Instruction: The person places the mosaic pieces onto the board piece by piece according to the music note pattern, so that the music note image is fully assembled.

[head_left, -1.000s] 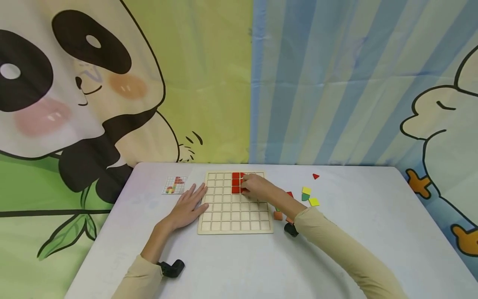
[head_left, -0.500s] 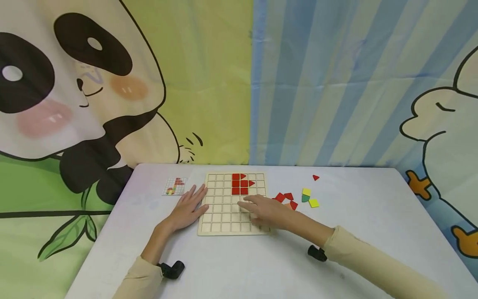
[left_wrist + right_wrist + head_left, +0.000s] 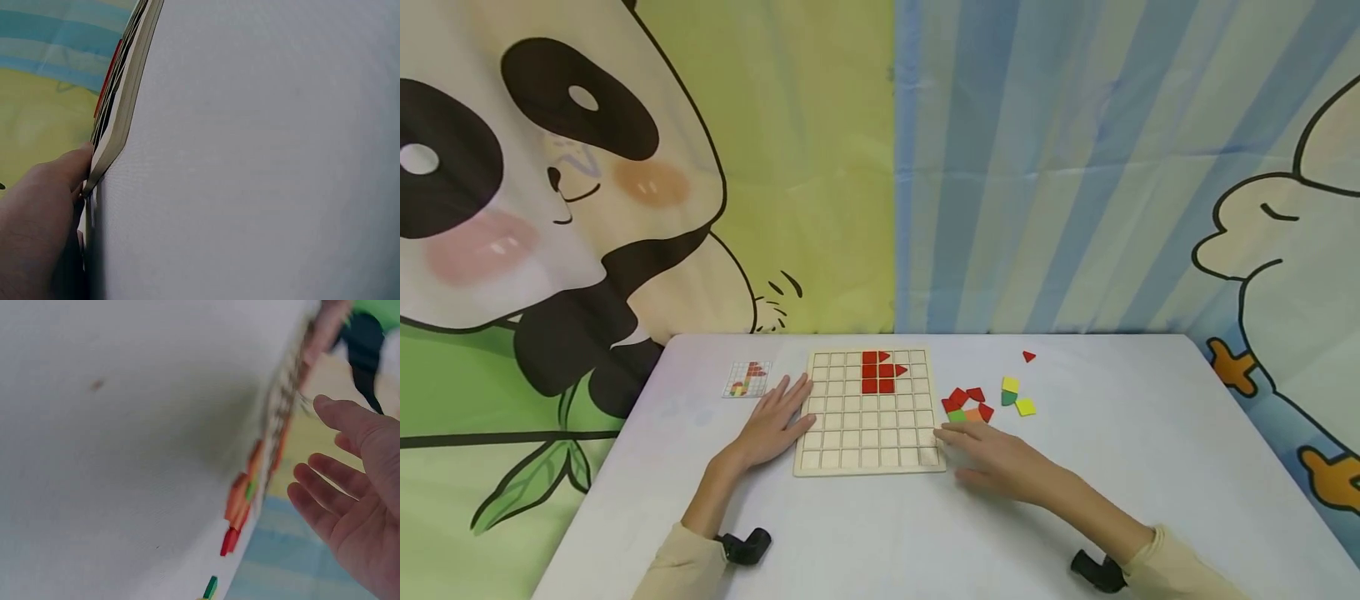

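A square wooden grid board lies on the white table. Near its top, several red pieces sit in the cells, square ones with pointed ones at their right ends. My left hand lies with spread fingers against the board's left edge; its thumb also touches that edge in the left wrist view. By the lower right edge of the board hovers my right hand, holding nothing, fingers loosely extended. Just beyond it is a cluster of loose red, green and orange pieces, partly hidden by the hand.
A small pattern card lies left of the board. Right of the cluster are yellow pieces with a dark green piece beside them. A red triangle lies farther back. A printed curtain hangs behind the table.
My right hand has come off the red pieces on the board and moved right and toward me, uncovering them and the loose cluster. The left hand stays at the board's edge.
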Tool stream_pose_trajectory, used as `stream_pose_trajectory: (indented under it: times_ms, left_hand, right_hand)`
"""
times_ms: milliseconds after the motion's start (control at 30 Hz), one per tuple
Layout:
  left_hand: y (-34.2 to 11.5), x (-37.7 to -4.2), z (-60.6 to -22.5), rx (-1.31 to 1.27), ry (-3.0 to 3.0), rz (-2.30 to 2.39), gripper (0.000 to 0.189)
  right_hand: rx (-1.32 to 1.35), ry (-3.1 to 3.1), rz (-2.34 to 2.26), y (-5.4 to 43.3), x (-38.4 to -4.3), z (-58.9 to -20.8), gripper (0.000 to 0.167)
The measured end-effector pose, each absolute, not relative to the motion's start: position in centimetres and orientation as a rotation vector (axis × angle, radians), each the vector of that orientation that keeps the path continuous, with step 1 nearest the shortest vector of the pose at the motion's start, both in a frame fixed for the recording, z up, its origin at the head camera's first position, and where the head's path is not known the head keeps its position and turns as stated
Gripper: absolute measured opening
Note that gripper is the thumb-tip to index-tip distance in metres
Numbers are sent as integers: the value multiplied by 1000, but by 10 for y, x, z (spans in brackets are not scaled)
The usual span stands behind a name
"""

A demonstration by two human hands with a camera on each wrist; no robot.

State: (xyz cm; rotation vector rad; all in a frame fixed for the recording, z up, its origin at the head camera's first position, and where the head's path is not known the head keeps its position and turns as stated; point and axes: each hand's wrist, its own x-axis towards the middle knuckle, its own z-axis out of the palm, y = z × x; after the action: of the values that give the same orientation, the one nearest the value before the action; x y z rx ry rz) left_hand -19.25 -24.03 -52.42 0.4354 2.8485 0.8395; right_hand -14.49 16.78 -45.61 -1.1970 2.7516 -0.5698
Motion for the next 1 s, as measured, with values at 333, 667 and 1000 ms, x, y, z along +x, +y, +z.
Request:
stream_pose_trajectory:
  times_ms: [333,667,1000]
  left_hand:
    - [-240,-193,-527,439,2855,843,71]
    - [-240,-191,-525,428,2854,847,70]
    - [-240,-192,-524,432,2846,854,71]
  right_hand:
    - [-1061,2814,-999,193,-152,-459,47]
    - [-863,2712,-847,178,-194,-461,34]
    - [-952,2820,-509,161,-241,-470,26]
